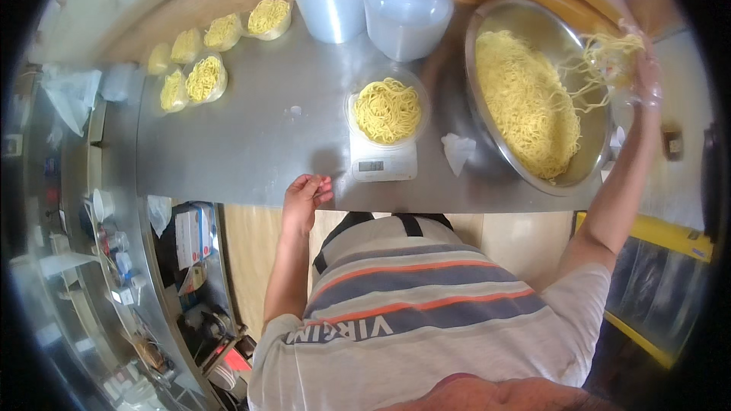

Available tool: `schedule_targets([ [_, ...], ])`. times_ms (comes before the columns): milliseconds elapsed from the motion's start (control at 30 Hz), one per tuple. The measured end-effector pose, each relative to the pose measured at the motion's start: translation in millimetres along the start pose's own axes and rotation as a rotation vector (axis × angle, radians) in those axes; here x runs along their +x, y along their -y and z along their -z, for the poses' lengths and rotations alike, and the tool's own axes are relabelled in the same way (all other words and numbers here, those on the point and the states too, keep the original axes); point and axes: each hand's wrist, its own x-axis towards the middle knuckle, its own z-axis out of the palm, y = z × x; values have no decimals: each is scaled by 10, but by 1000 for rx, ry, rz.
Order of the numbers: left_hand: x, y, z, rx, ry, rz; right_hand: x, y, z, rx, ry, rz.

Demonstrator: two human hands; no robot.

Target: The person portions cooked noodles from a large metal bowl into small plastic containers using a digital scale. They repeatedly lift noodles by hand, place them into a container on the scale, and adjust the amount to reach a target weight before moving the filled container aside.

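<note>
My right hand (pixel 646 71), in a clear plastic glove, grips a loose bunch of yellow noodles (pixel 611 57) over the right rim of a large steel bowl (pixel 591 151). Strands trail from it down into the bowl, where a big heap of noodles (pixel 522 108) lies. My left hand (pixel 309 194) is bare and hovers near the table's front edge with its fingers curled together; nothing shows in it. To its right, a round clear container (pixel 424 120) filled with noodles (pixel 387 111) sits on a white digital kitchen scale (pixel 405 168) with a lit display.
Several noodle-filled containers (pixel 214 83) stand at the steel table's (pixel 257 125) far left. Two stacks of translucent tubs (pixel 331 5) are at the back. A crumpled white piece (pixel 458 151) lies between scale and bowl. Cluttered shelves (pixel 194 240) line the left; a yellow-framed crate (pixel 651 291) is at right.
</note>
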Motion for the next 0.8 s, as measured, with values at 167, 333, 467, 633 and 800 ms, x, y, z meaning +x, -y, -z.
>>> schedule_targets([
  [167, -58, -80, -10, -3, -25, -16, 179, 175, 194, 54, -169, 42],
  [333, -69, -61, 42, -23, -35, -21, 428, 645, 408, 97, -302, 183],
  [467, -111, -56, 41, -52, -49, -43, 486, 1419, 487, 281, -336, 105],
  [633, -69, 3, 120, -83, -21, -45, 552, 1983, 449, 400, -331, 172],
  [800, -90, 11, 153, -82, -26, -36, 497, 2377, 181, 510, -237, 207],
])
